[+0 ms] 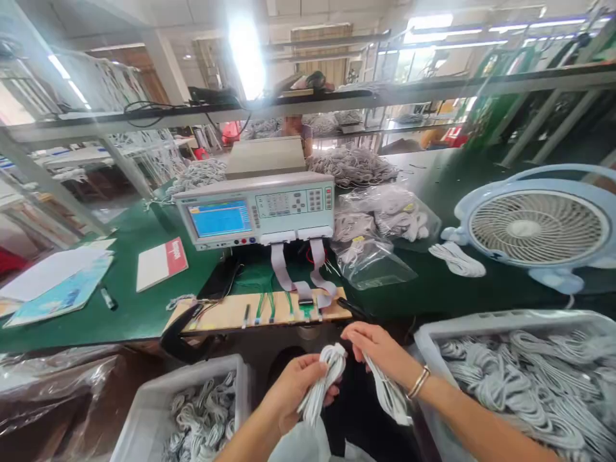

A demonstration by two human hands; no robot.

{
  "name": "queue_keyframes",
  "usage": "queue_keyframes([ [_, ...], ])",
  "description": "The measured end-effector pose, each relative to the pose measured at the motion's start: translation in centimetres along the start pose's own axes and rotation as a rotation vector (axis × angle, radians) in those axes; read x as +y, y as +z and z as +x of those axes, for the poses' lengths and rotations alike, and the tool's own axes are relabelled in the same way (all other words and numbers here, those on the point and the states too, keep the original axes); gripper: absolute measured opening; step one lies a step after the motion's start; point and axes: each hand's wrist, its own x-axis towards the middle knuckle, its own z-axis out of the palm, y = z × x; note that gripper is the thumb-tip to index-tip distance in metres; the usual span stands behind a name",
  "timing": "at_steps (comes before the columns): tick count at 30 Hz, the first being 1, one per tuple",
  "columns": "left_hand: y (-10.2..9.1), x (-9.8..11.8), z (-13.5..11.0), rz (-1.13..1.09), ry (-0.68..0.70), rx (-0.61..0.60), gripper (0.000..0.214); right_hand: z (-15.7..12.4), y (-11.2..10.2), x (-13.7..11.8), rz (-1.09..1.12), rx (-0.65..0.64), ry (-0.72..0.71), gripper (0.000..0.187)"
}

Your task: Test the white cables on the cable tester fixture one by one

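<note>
Over my lap, my left hand (305, 385) is closed round a coiled bundle of white cable (323, 380), its loops upright between thumb and fingers. Just to the right, my right hand (373, 346) grips a second white cable bundle (387, 394), which hangs down below the palm. The right fingertips come close to the top of the left bundle; whether they touch it I cannot tell. Beyond both hands, a wooden strip (216, 312) with small connectors lies along the table edge, joined by grey ribbon cables (282, 266) to a tester with a lit screen (221, 218).
White bins of coiled cables stand at left (139, 417) and right (428, 330). On the green table are a blue fan (529, 224), a loose cable bundle (457, 259), plastic bags of cables (375, 256), a booklet (161, 264) and a marker (108, 298). A person sits behind the tester.
</note>
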Motion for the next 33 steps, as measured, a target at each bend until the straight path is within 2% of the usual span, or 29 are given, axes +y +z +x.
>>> queue_keyframes([
  [2, -0.6, -0.2, 0.6, -0.081, 0.045, 0.080, 0.030, 0.8, 0.7, 0.1, -0.030, 0.035, -0.062, 0.025],
  [5, -0.8, -0.2, 1.3, -0.074, 0.110, 0.114, 0.034, 0.8, 2.0, 0.0, -0.169, 0.101, -0.178, 0.025],
  [8, -0.2, -0.2, 1.3, 0.136, 0.303, 0.126, 0.045, 0.6, 3.3, -0.1, -0.337, 0.218, -0.274, 0.017],
  [11, 0.4, -0.3, 1.2, 0.390, 0.492, 0.180, 0.034, 0.5, 4.0, 0.1, -0.416, 0.271, -0.321, 0.016],
  [13, 0.5, -0.6, 1.3, 0.402, 0.468, 0.228, 0.029, 0.4, 4.3, 0.3, -0.362, 0.260, -0.308, 0.015],
  [17, 0.5, -1.3, 2.4, 0.202, 0.310, 0.277, 0.037, 0.4, 4.9, 0.7, -0.257, 0.238, -0.338, 0.008],
  [19, 0.6, -1.6, 2.9, 0.145, 0.318, 0.289, 0.039, 0.5, 5.1, 0.9, -0.255, 0.271, -0.312, 0.008],
  [23, 0.9, -1.5, 3.2, 0.181, 0.401, 0.312, 0.035, 1.3, 4.9, 1.5, -0.241, 0.321, -0.194, 0.021],
  [27, 1.0, -1.4, 3.1, 0.218, 0.511, 0.394, 0.034, 1.4, 4.8, 1.6, -0.311, 0.302, -0.319, 0.017],
  [30, 0.8, -1.6, 3.6, 0.126, 0.431, 0.429, 0.036, 1.1, 5.1, 1.5, -0.329, 0.330, -0.367, 0.014],
  [33, 0.3, -1.9, 4.3, 0.099, 0.405, 0.432, 0.034, 1.4, 5.3, 1.6, -0.180, 0.300, -0.282, 0.013],
])
